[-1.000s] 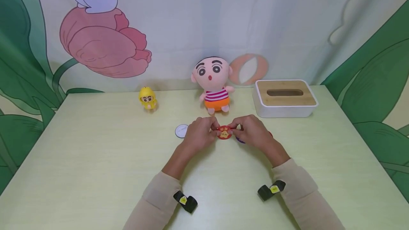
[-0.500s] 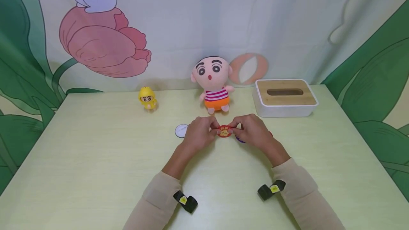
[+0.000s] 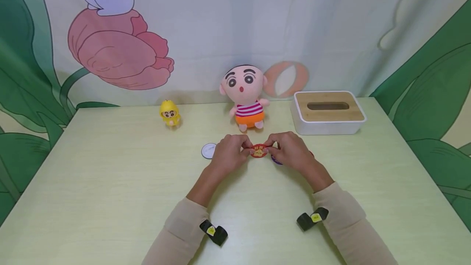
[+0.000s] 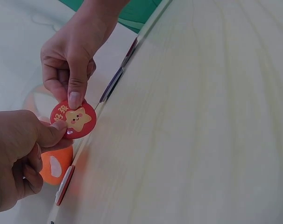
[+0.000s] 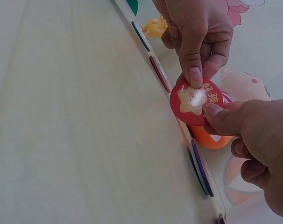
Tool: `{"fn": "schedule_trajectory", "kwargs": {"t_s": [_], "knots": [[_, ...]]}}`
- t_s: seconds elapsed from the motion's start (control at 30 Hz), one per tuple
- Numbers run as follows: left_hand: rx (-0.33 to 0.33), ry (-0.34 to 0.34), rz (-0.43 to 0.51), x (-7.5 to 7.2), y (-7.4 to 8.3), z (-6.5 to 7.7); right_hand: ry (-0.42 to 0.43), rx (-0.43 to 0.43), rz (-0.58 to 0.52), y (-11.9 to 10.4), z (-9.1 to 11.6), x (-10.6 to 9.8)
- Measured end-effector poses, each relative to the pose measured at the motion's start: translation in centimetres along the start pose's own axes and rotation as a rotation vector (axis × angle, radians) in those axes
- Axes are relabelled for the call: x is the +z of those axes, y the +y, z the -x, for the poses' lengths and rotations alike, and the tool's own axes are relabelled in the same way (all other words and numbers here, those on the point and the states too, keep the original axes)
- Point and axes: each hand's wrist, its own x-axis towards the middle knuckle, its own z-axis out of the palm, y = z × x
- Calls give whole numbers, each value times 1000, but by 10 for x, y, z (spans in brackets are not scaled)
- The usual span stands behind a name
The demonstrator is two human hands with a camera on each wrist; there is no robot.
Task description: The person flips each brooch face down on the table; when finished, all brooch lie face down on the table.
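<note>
A red round badge (image 3: pixel 259 151) with a smiling yellow star and yellow characters is held over the table, its face tilted toward the head camera. My left hand (image 3: pixel 232 151) pinches its left edge between thumb and fingers. On the opposite edge, my right hand (image 3: pixel 289 150) pinches it the same way. In the right wrist view the badge (image 5: pixel 195 102) shows glare on the star. A white disc (image 3: pixel 208 151) lies left of my left hand. Partly hidden behind my right hand is a purple-rimmed disc (image 3: pixel 276 160), with a bit of red disc (image 3: pixel 312 154) beyond it.
A plush doll (image 3: pixel 249 98) in a striped shirt sits behind the hands. To its left stands a small yellow-hooded figure (image 3: pixel 170 113). A white tissue box (image 3: pixel 329 113) with a wooden lid is at the back right. A printed curtain (image 3: pixel 206 19) hangs behind the table.
The red badge has tipped slightly, so its face looks flatter in the head view. Both hands keep their pinch on it and stay nearly in place.
</note>
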Motion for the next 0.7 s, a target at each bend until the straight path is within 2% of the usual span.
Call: {"fn": "schedule_trajectory", "kwargs": {"t_s": [0.7], "knots": [[21,17,-8,-3,2,1,90,-74,56,0,2,1]]}}
